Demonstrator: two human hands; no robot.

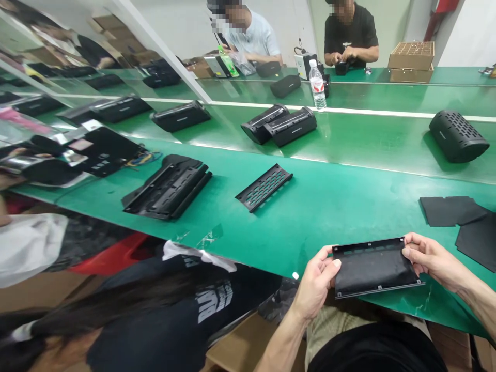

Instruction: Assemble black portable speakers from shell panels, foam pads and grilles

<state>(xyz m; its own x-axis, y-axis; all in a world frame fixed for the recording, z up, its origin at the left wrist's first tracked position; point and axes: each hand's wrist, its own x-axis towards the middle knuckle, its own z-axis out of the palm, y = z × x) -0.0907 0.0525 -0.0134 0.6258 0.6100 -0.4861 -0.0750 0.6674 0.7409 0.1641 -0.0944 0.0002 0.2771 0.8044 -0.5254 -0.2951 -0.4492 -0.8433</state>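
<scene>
Long green worktop (329, 206) in a workshop; two people (251, 36) sit at its far edge. Left hand (315, 281) and right hand (430, 258) fingers grip one panel (374, 268) over the near edge. Beyond it lie one grille (264, 187), two foam sheets (451, 209) and one bottle (318, 85).

The green bench (329, 206) carries a perforated grille (264, 187), stacked black panels (168, 188) and foam sheets (451, 210).

Black panel (374, 268), black slotted grille (264, 187), green table (329, 206).
</scene>
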